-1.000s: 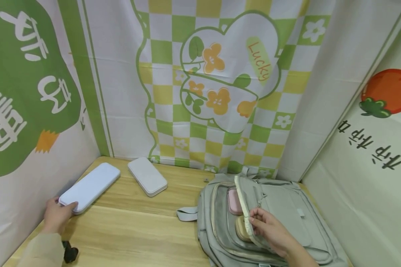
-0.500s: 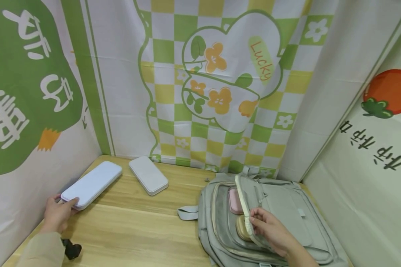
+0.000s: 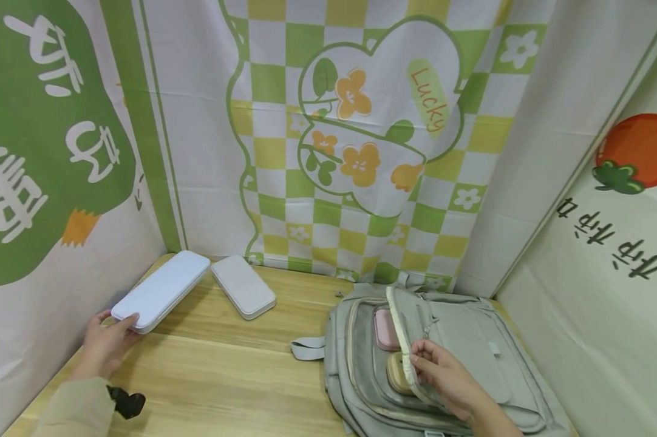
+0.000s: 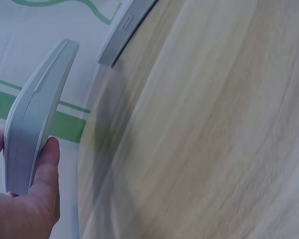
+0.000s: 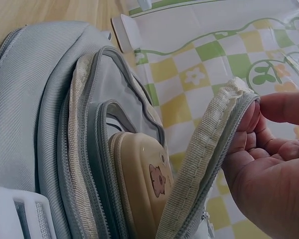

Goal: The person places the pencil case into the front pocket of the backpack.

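Observation:
My left hand (image 3: 107, 343) grips the near end of a long pale blue case (image 3: 161, 291), thumb on top and fingers underneath. In the left wrist view the case (image 4: 37, 119) is held above the wooden table, its shadow falling on the wood. On the right, a grey backpack (image 3: 470, 340) lies on the table with its front pocket unzipped. My right hand (image 3: 443, 373) pinches the zippered edge of the pocket flap (image 5: 204, 154) and holds it up. Inside the pocket are a pink case (image 3: 385, 329) and a tan case (image 5: 142, 179) with a small brown animal print.
A smaller grey-white case (image 3: 243, 287) lies at the back of the wooden table (image 3: 224, 382). The backpack's strap loop (image 3: 308, 348) sticks out to its left. Printed cloth (image 3: 274, 152) hangs close behind and on both sides.
My left hand has lifted the pale blue case and carried it a little to the right and away from me. The right hand keeps its hold on the flap.

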A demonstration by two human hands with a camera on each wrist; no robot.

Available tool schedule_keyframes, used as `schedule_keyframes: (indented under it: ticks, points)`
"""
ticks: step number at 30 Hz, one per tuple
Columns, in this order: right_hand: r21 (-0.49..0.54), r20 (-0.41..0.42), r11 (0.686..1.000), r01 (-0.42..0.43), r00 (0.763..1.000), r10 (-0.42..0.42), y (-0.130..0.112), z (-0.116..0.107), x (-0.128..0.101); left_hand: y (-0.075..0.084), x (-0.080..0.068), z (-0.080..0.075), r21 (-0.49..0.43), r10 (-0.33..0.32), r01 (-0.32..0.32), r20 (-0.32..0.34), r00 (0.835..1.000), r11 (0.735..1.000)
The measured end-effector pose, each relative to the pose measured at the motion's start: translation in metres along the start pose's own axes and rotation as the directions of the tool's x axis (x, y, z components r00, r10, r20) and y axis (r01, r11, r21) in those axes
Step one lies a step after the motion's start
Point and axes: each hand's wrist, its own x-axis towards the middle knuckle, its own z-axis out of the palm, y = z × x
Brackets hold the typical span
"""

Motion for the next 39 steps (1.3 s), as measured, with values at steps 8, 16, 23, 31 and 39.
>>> schedule_keyframes:
  ticks: [8, 16, 23, 31, 39]
  points:
    - [0.006, -0.022, 0.999, 0.04, 0.999, -0.04, -0.004, -0.003, -0.004, 0.002, -0.004, 0.016, -0.01, 0.017, -0.016, 0.097, 0.995, 1.0]
    - [0.028, -0.032, 0.998, 0.062, 0.998, -0.061, -0.007, -0.01, -0.006, 0.0, -0.007, 0.031, -0.007, 0.047, -0.047, 0.18, 0.983, 0.999]
    - [0.057, -0.016, 0.994, 0.088, 0.996, -0.087, -0.008, -0.017, -0.008, 0.003, -0.014, 0.052, 0.053, 0.062, -0.081, 0.301, 0.952, 0.995]
    - [0.057, -0.037, 0.995, 0.086, 0.996, -0.084, -0.009, -0.019, -0.01, 0.002, -0.025, 0.089, 0.099, 0.056, -0.097, 0.358, 0.932, 0.99]
    - [0.056, -0.034, 0.994, 0.091, 0.995, -0.09, -0.011, -0.02, -0.011, -0.006, -0.033, 0.125, 0.078, 0.062, -0.105, 0.422, 0.905, 0.991]
